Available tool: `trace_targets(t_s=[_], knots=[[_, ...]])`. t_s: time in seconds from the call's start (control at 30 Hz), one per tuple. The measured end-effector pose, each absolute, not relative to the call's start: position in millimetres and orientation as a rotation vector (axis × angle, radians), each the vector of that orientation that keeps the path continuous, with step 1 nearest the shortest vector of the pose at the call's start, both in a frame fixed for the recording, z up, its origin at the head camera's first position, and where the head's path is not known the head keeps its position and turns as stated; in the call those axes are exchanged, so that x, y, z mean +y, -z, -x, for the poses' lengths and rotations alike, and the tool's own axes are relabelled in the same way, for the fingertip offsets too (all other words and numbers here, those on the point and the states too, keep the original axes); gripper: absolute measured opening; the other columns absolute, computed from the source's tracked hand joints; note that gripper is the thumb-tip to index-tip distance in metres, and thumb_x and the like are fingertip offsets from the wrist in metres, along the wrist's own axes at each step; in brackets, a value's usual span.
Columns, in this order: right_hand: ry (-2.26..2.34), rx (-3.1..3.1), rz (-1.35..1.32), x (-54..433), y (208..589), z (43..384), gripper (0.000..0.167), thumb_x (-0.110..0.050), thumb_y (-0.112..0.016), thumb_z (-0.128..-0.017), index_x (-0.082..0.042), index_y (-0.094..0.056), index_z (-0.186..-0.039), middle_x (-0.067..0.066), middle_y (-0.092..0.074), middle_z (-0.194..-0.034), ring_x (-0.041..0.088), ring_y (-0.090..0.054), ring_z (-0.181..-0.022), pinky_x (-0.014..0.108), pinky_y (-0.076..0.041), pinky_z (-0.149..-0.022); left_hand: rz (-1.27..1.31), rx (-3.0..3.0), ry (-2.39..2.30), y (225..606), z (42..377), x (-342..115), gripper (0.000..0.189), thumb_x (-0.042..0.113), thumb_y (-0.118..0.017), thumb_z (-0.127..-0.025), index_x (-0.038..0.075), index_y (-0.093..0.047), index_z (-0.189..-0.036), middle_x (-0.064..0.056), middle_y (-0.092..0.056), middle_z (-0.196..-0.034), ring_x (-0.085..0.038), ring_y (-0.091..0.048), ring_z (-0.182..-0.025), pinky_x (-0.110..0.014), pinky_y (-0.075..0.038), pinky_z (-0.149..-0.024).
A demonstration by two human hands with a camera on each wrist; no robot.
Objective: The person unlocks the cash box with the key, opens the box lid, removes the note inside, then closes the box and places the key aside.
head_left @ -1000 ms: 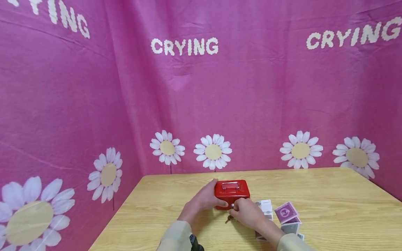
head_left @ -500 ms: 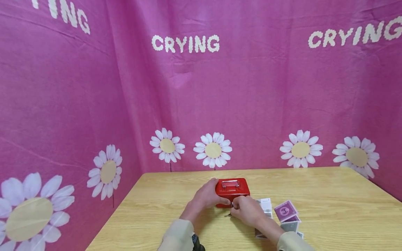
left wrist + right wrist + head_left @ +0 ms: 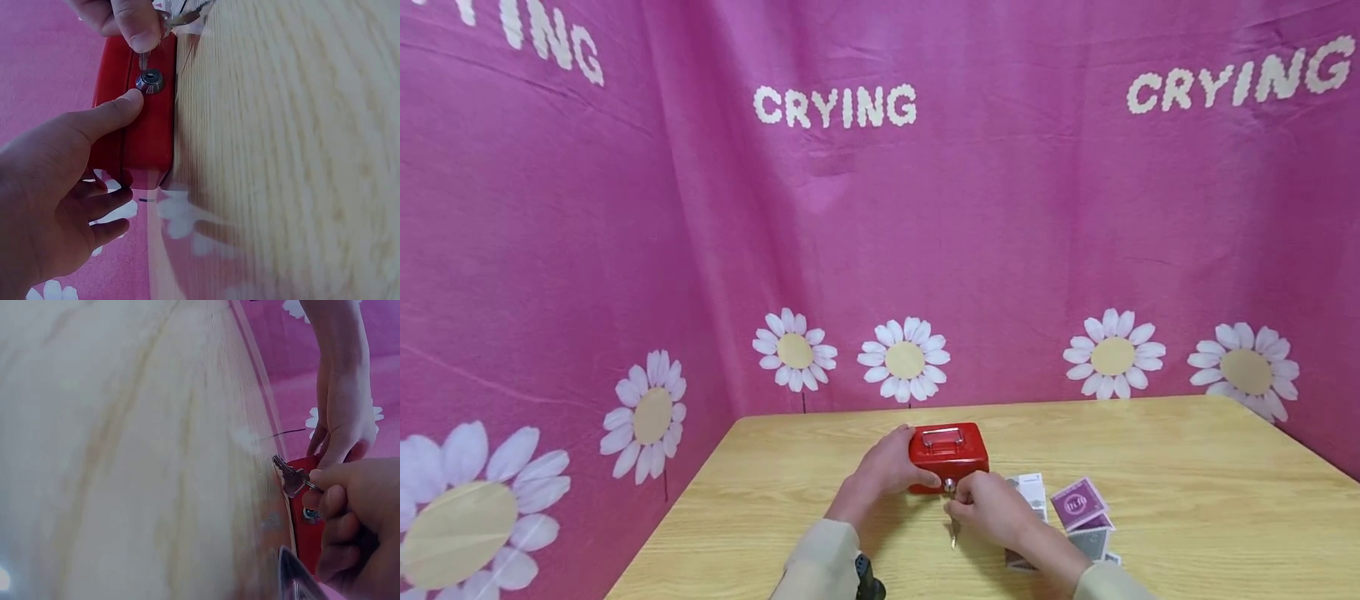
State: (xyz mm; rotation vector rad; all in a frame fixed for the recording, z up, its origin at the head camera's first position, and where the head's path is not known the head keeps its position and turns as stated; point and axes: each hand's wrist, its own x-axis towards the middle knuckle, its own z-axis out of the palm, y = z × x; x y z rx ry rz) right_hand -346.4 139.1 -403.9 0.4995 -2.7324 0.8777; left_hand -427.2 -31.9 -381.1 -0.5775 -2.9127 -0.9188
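A red metal cash box [image 3: 968, 451] with a folding handle on its lid stands on the table, its lid down. My left hand [image 3: 887, 467] grips the box at its left end, thumb pressed to the front beside the round silver lock [image 3: 150, 81]. In front of the box, my right hand [image 3: 992, 504] pinches a small key [image 3: 144, 61] between thumb and index finger. The tip of that key is right by the keyhole. A second key [image 3: 291, 479] hangs from the same ring below the right fingers.
White-and-grey notes [image 3: 1032, 492] lie right of the box, partly under my right forearm. Purple notes [image 3: 1078, 502] overlap grey ones farther right. A pink curtain [image 3: 1000, 250] with daisies rises behind the wooden table [image 3: 1187, 475].
My right hand has drawn slightly back from the lock, which shows more plainly now. The hanging key has swung to point toward me. My left hand keeps its grip on the box.
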Motion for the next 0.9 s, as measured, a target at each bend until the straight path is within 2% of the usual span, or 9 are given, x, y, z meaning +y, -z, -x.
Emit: trace_targets(t_s=[0.4, 0.67, 0.8, 0.9], knots=[[-0.766, -2.806, -0.403, 140.7, 404.3, 342.2, 0.041, -0.026, -0.077, -0.082, -0.019, -0.053, -0.05, -0.012, -0.033, -0.046, 0.004, -0.031, -0.045, 0.019, -0.02, -0.043, 0.605, -2.922, 0.907, 380.9, 426.6, -33.3, 0.069, 0.03, -0.089, -0.073, 0.008, -0.056, -0.129, -0.003, -0.064, -0.114, -0.02, -0.059, -0.103, -0.047, -0.052, -0.097], [-0.632, -2.826, -0.328, 143.1, 401.9, 336.2, 0.045, -0.026, -0.08, -0.079, -0.019, -0.048, -0.048, -0.011, -0.031, -0.046, 0.006, -0.029, -0.046, 0.022, -0.018, -0.044, 0.595, -2.933, 0.927, 382.8, 422.8, -31.5, 0.071, 0.028, -0.09, -0.071, 0.009, -0.055, -0.13, -0.003, -0.063, -0.115, -0.022, -0.058, -0.105, -0.05, -0.053, -0.095], [-0.617, -2.815, -0.311, 146.4, 400.2, 335.3, 0.046, -0.026, -0.081, -0.079, -0.019, -0.047, -0.049, -0.011, -0.031, -0.047, 0.006, -0.029, -0.047, 0.022, -0.018, -0.045, 0.57, -2.945, 0.915, 380.6, 420.6, -31.5, 0.077, 0.028, -0.089, -0.072, 0.009, -0.052, -0.136, -0.008, -0.059, -0.131, -0.026, -0.057, -0.113, -0.052, -0.051, -0.099], [-0.625, -2.807, -0.292, 151.1, 398.8, 336.4, 0.041, -0.025, -0.08, -0.08, -0.018, -0.05, -0.052, -0.009, -0.037, -0.05, 0.007, -0.034, -0.048, 0.023, -0.023, -0.045, 0.569, -2.954, 0.916, 379.4, 418.5, -32.4, 0.084, 0.029, -0.089, -0.073, 0.008, -0.047, -0.143, -0.012, -0.048, -0.148, -0.031, -0.053, -0.125, -0.055, -0.047, -0.104]])
